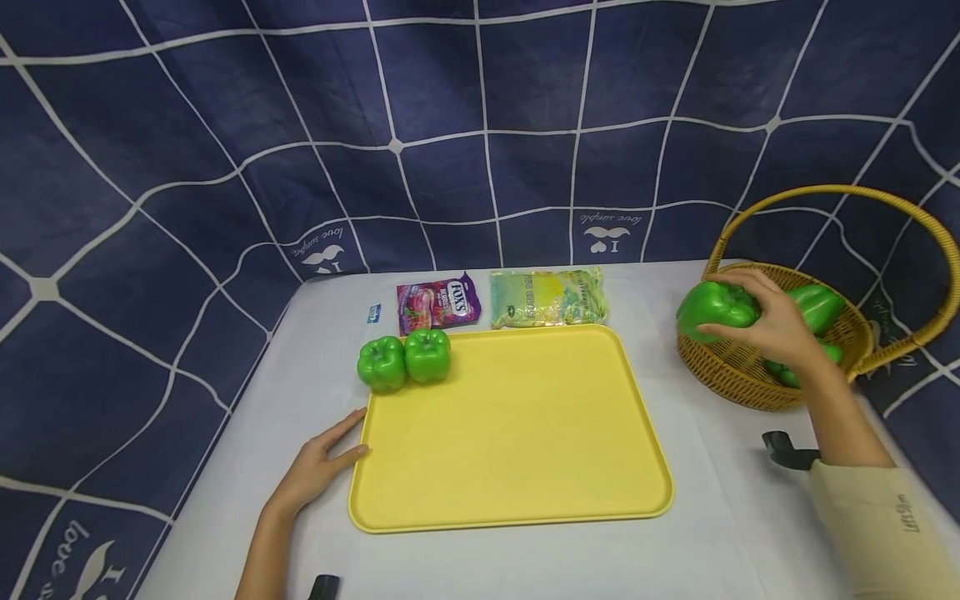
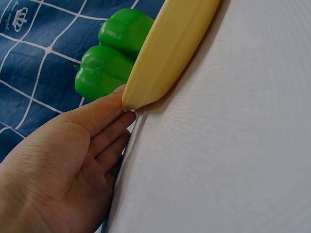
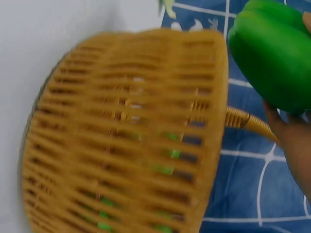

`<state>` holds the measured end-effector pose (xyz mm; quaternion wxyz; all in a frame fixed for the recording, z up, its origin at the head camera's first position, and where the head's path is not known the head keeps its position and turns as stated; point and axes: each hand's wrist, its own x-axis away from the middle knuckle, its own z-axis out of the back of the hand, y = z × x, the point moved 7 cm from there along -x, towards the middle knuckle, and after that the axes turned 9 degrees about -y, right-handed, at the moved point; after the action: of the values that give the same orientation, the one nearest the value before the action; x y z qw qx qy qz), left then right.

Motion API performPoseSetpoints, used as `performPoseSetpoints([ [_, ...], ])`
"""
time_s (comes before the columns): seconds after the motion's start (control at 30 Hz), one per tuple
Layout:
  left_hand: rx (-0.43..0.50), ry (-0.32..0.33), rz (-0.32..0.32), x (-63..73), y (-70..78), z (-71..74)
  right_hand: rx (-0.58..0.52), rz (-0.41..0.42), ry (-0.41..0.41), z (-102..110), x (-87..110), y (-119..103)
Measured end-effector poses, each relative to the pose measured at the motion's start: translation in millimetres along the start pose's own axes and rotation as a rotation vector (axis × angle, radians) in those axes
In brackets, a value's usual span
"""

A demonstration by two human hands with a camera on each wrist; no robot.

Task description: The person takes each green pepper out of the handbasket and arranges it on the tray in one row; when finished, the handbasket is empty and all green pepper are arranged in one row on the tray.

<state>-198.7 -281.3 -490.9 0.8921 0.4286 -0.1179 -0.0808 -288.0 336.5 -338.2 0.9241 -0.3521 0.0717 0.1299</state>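
My right hand (image 1: 774,321) grips a green bell pepper (image 1: 716,310) over the left rim of a wicker basket (image 1: 731,383). In the right wrist view this bell pepper (image 3: 272,53) is beside the basket's rim, with fingers curled at its lower side. More green peppers (image 1: 813,308) lie inside the basket. My left hand (image 1: 309,471) rests at the left edge of a yellow tray (image 1: 517,425), its fingers extended and the fingertips touching the rim. Two green bell peppers (image 1: 427,356) sit side by side at the tray's far left corner.
Behind the tray lie a purple Fox's candy bag (image 1: 438,303), a green-yellow packet (image 1: 549,297) and a small blue-white packet (image 1: 374,313). The basket's tall handle (image 1: 947,275) arches up at the right. A dark blue checked cloth (image 1: 480,92) hangs behind the white table.
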Motion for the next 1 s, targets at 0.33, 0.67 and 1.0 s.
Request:
performPoseSetpoints([
  [0.33,-0.004,0.002,0.007,1.4,-0.8,0.5,-0.026,0.097,-0.079,-31.9,-13.8,-40.1],
  [0.67,-0.014,0.0,0.02,0.9,-0.3,0.9,-0.047,0.34,-0.146,-92.5,-48.1,-103.8],
  [1.0,-0.005,-0.003,0.008,-0.7,0.4,1.4,-0.088,0.367,-0.315,-194.2,-77.8,-153.0],
])
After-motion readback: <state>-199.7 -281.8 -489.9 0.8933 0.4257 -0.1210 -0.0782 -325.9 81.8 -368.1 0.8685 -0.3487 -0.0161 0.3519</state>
